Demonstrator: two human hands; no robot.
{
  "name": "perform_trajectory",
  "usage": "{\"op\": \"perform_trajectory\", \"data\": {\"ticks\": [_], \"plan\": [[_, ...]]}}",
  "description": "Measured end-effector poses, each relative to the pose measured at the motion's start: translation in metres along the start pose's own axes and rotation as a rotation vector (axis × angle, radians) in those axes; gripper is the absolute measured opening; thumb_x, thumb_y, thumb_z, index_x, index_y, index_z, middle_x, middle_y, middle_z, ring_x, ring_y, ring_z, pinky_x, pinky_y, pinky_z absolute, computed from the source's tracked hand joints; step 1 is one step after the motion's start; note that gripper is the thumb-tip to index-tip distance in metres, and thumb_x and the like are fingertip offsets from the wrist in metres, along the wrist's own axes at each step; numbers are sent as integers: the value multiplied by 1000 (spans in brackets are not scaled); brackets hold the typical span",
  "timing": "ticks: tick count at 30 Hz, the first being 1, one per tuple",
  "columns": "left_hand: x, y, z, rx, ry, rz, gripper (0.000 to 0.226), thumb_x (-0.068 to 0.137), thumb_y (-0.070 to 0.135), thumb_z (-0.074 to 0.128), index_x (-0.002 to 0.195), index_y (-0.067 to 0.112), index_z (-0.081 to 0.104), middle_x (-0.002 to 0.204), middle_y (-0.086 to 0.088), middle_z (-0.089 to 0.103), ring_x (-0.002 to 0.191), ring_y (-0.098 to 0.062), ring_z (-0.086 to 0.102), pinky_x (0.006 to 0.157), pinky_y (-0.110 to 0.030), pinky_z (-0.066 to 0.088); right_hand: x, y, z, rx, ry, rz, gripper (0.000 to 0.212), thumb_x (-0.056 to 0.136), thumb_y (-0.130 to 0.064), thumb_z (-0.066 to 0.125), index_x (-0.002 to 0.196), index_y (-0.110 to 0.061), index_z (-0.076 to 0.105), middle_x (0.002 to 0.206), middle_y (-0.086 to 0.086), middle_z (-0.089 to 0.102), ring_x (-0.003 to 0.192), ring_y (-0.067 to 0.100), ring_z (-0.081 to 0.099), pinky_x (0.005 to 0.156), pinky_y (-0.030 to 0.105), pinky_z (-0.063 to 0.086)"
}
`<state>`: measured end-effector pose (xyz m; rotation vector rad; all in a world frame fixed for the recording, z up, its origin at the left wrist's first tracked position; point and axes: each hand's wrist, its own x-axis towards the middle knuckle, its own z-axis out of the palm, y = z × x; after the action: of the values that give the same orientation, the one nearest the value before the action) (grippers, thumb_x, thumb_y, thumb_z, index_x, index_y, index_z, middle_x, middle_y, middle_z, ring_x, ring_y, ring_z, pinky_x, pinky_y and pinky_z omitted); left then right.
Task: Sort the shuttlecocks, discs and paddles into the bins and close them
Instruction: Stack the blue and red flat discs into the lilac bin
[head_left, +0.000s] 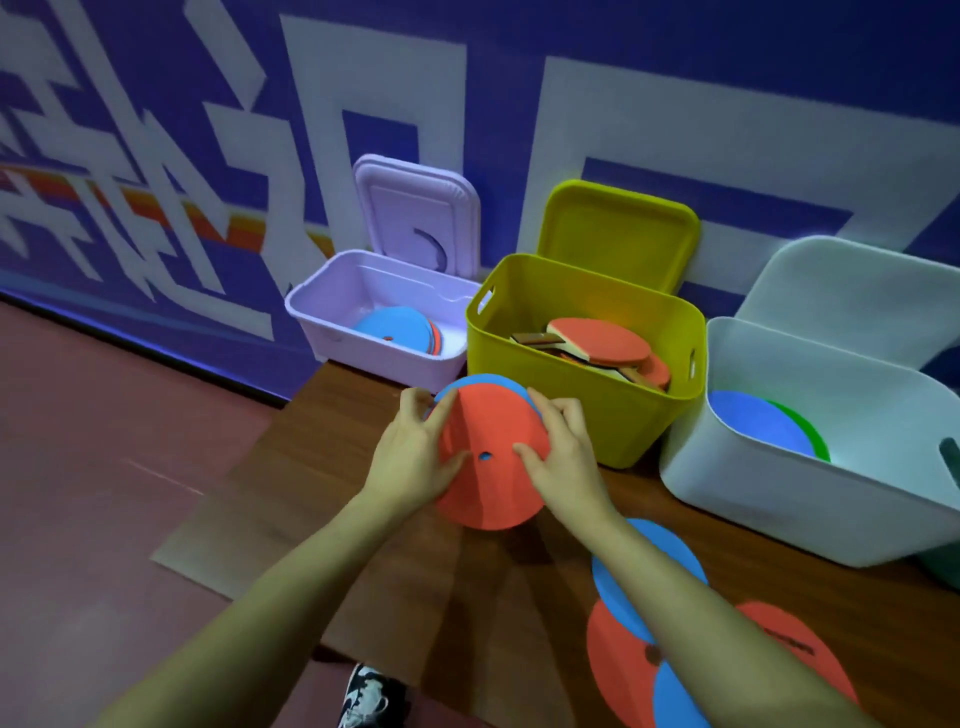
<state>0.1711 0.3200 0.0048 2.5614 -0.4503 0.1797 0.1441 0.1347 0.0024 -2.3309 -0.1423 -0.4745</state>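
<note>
Before you stands a blue wall (675, 78) with big white shapes painted on it, and below it a brown wooden table (322, 467) with a smooth top. On the table you have three plastic bins, each with rounded corners and its lid open against the wall: the white bin (779, 499) on the right, the yellow bin (587, 405) in the middle, the small lilac bin (374, 358) on the left. In the white bin lie two flat discs, blue on green. The yellow bin holds a heap of paddles (602, 345) with red rubber faces and wooden handles; their number I cannot tell. The lilac bin holds a few thin discs, blue on top. At least four more flat discs (623, 639), red and blue, overlap on the table under your right arm. Your left hand (415, 457) and right hand (561, 457) together grip a thin stack of round discs (493, 488) above the table, red on top, blue behind, with a small hole in the centre.
</note>
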Motion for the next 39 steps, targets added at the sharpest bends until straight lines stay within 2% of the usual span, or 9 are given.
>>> {"op": "perform_trajectory", "data": {"ticks": [5, 12, 17, 21, 23, 27, 30, 35, 39], "plan": [[79, -45, -46, 56, 96, 46, 78, 73, 29, 75, 141, 13, 40, 125, -17, 40, 92, -38, 56, 66, -39, 48, 95, -32, 27, 18, 74, -69, 64, 72, 3, 72, 131, 0, 48, 103, 11, 43, 95, 1, 37, 93, 2, 23], [197, -130, -88, 26, 71, 89, 75, 69, 35, 67, 136, 8, 45, 121, -21, 45, 86, -40, 57, 65, -44, 52, 224, -64, 93, -44, 100, 25, 61, 76, -2, 69, 133, -8, 48, 111, 12, 44, 102, 24, 51, 88, 17, 33], [257, -183, -83, -15, 15, 149, 71, 61, 35, 64, 124, 16, 39, 114, -25, 51, 82, -41, 60, 64, -47, 55, 274, -63, 143, -57, 76, 201, 59, 81, -6, 67, 136, -14, 45, 119, 9, 43, 103, 26, 53, 87, 29, 39], [282, -220, -57, 22, -112, 156, 70, 65, 42, 63, 125, 9, 50, 114, -25, 51, 80, -43, 59, 71, -47, 53, 282, -46, 180, -74, 34, 306, 61, 81, -7, 66, 138, -11, 42, 126, 12, 42, 113, 26, 50, 92, 25, 35], [285, -233, -41, 42, -176, 129, 70, 69, 40, 72, 128, 8, 52, 120, -24, 48, 82, -44, 58, 74, -46, 52, 279, -35, 197, -83, -20, 373, 62, 83, -8, 66, 138, -11, 40, 129, 11, 40, 116, 26, 48, 94, 29, 35], [285, -245, -18, 126, -313, 59, 76, 84, 44, 61, 147, 19, 27, 136, -13, 33, 105, -38, 50, 86, -40, 42, 270, -15, 224, -135, -140, 509, 60, 87, -11, 60, 141, -13, 34, 127, 12, 37, 113, 30, 52, 95, 39, 41], [284, -246, -11, 223, -413, 31, 72, 90, 46, 51, 149, 26, 16, 146, -10, 25, 117, -36, 42, 94, -38, 38, 264, -6, 234, -238, -286, 588, 61, 91, -23, 57, 143, -14, 28, 132, 11, 34, 120, 32, 47, 95, 42, 42], [275, -244, -16, 272, -386, 104, 65, 92, 43, 47, 149, 25, 19, 149, -8, 26, 125, -33, 34, 99, -38, 33, 258, -8, 223, -367, -304, 529, 53, 94, -30, 49, 142, -17, 32, 138, 9, 36, 125, 30, 39, 97, 41, 40], [256, -232, -33, 247, -272, 165, 63, 91, 45, 44, 145, 19, 29, 144, -8, 36, 122, -32, 40, 97, -37, 33, 247, -25, 205, -419, -278, 404, 48, 96, -29, 45, 140, -15, 36, 136, 7, 39, 125, 28, 40, 98, 38, 38]]}}
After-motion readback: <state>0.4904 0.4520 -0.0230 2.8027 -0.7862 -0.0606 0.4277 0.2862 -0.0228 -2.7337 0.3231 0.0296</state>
